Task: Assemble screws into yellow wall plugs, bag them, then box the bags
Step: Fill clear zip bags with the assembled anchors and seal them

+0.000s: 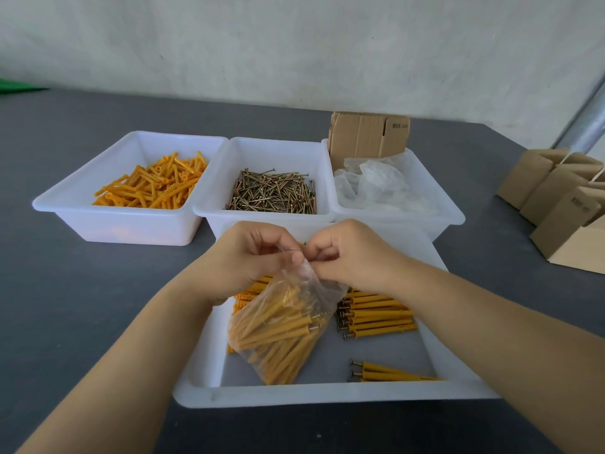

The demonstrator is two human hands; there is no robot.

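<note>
Head cam, left to right: tub of yellow wall plugs [157, 186], tub of screws [273, 191], tub of empty bags [379, 185], cardboard boxes [556, 198] far right. Left hand [252, 257] and right hand [353, 253] both pinch the mouth of a clear bag [278, 329]. It's full of assembled plugs, hanging over the front tray [327, 393], loose assembled plugs [376, 314] just beside it.

No print can be read. A small dark stamp sits on the flat cardboard sheet [368, 136] at one o'clock, another on a cardboard box [569, 221] at three o'clock; both are too blurred to make out.
</note>
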